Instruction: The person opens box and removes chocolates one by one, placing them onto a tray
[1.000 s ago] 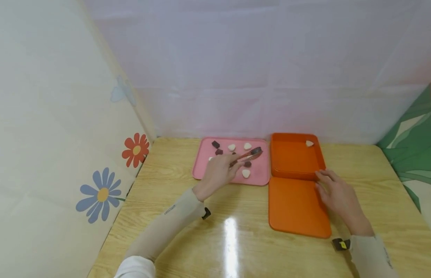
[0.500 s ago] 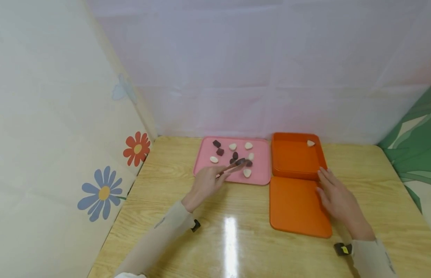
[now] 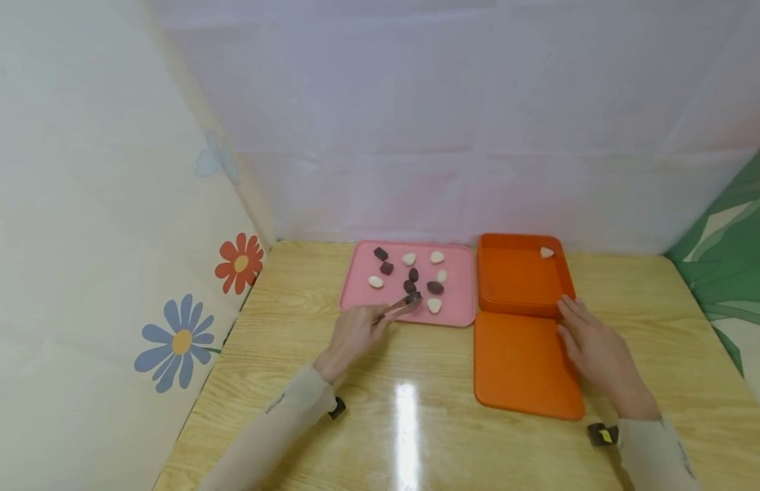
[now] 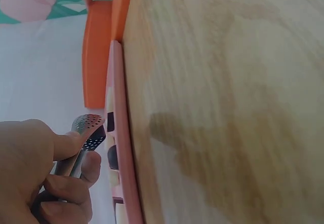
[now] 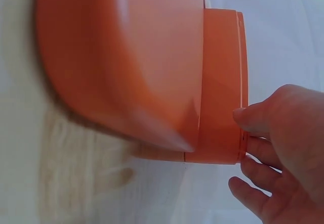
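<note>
My left hand (image 3: pixel 352 334) grips metal tongs (image 3: pixel 399 305), whose perforated heads (image 4: pixel 88 123) stand apart; a dark shape shows between them in the left wrist view. Their tips are over the front part of a pink tray (image 3: pixel 462 317), close to a dark chocolate-like piece (image 3: pixel 409 286). Several dark pieces and several white pieces, such as the one (image 3: pixel 434 305) near the front rim, lie scattered there. My right hand (image 3: pixel 600 354) holds the front right corner of an orange box (image 3: pixel 517 305), thumb at the front rim. Inside the box, at the back right, lies one white piece (image 3: pixel 546 252).
An orange lid (image 3: pixel 527 368) lies flat in front of the box. Tray and box stand side by side near the back edge of the wooden table (image 3: pixel 367 436). A pale cloth (image 3: pixel 380 136) hangs behind them, and flower-printed cloths hang at both sides.
My left hand has drawn back toward the front left, taking the tongs from the tray's right part to its front middle. My right hand has stayed at the box corner.
</note>
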### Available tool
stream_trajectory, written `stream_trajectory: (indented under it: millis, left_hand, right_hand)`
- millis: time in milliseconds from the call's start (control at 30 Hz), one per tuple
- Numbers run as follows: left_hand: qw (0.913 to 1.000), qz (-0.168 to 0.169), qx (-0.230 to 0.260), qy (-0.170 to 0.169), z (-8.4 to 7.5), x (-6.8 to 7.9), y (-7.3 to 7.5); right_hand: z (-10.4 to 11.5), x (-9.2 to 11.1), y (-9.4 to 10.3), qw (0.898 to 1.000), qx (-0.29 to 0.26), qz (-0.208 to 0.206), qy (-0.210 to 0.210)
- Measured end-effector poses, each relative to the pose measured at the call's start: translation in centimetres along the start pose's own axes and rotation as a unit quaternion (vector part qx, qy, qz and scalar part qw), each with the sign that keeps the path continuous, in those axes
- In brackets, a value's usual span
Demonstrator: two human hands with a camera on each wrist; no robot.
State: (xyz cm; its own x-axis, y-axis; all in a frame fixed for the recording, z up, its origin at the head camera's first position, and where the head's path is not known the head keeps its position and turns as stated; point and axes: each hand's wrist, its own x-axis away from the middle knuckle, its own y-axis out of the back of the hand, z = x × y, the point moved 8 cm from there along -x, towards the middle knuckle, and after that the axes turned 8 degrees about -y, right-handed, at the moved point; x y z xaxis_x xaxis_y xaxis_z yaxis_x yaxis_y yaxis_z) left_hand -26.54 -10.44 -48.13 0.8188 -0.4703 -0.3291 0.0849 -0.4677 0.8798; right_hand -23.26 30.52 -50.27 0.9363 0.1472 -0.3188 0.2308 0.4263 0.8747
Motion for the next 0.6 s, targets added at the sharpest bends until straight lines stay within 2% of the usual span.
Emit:
stream_trajectory:
  millis: [233,600]
  left_hand:
    - [1.0000,0.001,-0.003,0.005,0.5,0.4,-0.4]
    - [0.9996,0.009,0.003,0.026,1.3,0.8,-1.0]
  right_hand:
    - [0.1,-0.2,0.3,1.000,-0.001,-0.017,0.011]
    - [0.1,-0.2,0.2,1.000,0.001,-0.010,0.007]
